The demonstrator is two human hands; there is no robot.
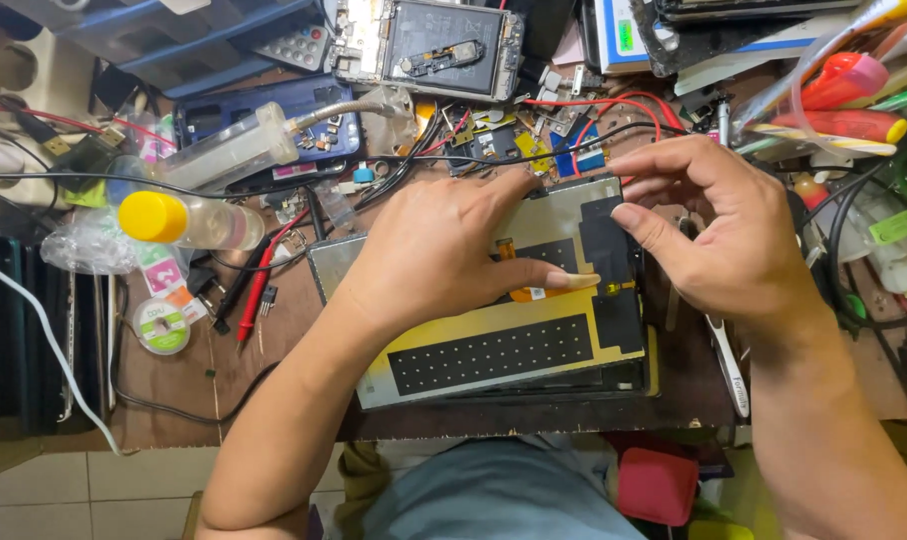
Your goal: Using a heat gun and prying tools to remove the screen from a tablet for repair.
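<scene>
So the left hand (444, 250) is lying flat and open on the back of a display panel (494, 345), palm down, thumb pressing near the orange flex cable (534, 293), not gripping anything. The right hand (724, 235) is curling in at the panel's right edge, thumb touching the black patch (614, 245) there, fingers loosely bent, nothing pinched. Just past both hands, an opened phone (434, 45) is sitting with its board showing, and a yellow-capped bottle (189, 220) is lying well off to the left of them
</scene>
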